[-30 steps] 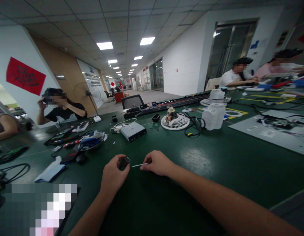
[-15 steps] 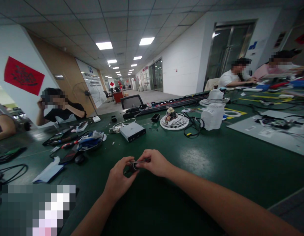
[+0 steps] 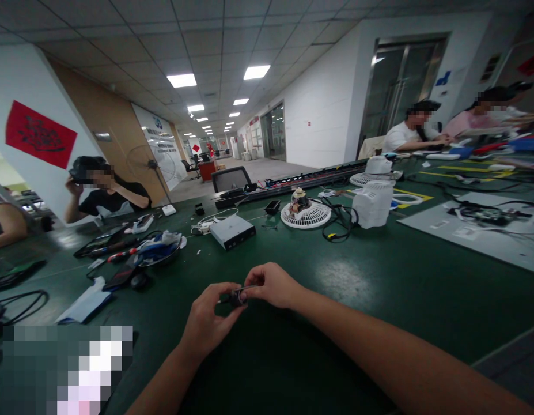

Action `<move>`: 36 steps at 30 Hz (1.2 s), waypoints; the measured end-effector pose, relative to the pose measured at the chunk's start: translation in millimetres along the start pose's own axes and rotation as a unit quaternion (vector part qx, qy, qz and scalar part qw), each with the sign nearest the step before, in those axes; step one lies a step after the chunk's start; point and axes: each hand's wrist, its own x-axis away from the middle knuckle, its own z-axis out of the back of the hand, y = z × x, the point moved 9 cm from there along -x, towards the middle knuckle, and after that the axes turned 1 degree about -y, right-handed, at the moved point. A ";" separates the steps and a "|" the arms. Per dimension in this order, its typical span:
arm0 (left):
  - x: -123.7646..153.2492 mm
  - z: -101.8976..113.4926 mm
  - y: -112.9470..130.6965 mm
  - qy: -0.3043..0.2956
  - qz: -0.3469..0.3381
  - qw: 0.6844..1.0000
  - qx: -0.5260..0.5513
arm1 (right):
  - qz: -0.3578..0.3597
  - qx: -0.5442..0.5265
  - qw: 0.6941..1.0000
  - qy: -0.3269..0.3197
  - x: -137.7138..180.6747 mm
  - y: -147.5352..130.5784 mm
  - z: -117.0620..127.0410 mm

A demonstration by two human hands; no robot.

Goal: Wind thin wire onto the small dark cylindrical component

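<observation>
My left hand (image 3: 210, 317) pinches a small dark round part (image 3: 237, 297) between thumb and fingers, above the near middle of the green table. A dark stub sticks out of the part's left side, and its exact kind is too small to tell. My right hand (image 3: 273, 285) meets it from the right, its fingers closed on a thin metal tool (image 3: 250, 286) lying across the top of the part. The right thumb is at the part's right side, and the fingers hide much of the tool.
Beyond my hands, a grey disc drive (image 3: 233, 231) lies on the green table (image 3: 336, 323). Farther back are a white fan base with a motor (image 3: 305, 214), a white housing (image 3: 372, 204) and cables. Clutter and a mouse (image 3: 139, 280) lie left. People sit at left and far right.
My left fingers have shifted slightly on the small dark part, which has turned a little. My right hand stays almost in place, with the thin tool still across the part.
</observation>
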 end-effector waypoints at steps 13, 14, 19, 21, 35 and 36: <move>1.4 -4.3 4.4 -0.027 -0.026 0.999 -0.014 | 0.097 0.198 0.975 0.014 10.9 -31.3 5.1; 1.6 -3.3 3.8 -0.025 -0.022 0.999 -0.014 | 0.098 0.196 0.975 0.023 10.8 -31.3 5.2; 0.1 4.9 8.1 0.013 -0.030 0.999 0.005 | -0.047 -0.022 0.999 -0.014 1.8 6.3 -7.0; -1.0 6.7 7.9 0.027 -0.027 0.999 0.011 | -0.083 -0.067 0.994 -0.017 -0.7 15.9 -12.3; -3.6 23.8 -46.2 0.075 0.183 0.979 -0.057 | 0.104 0.308 0.943 0.077 11.7 -31.7 29.2; -3.4 23.2 -48.4 0.070 0.187 0.978 -0.059 | 0.112 0.316 0.939 0.075 11.7 -32.6 29.6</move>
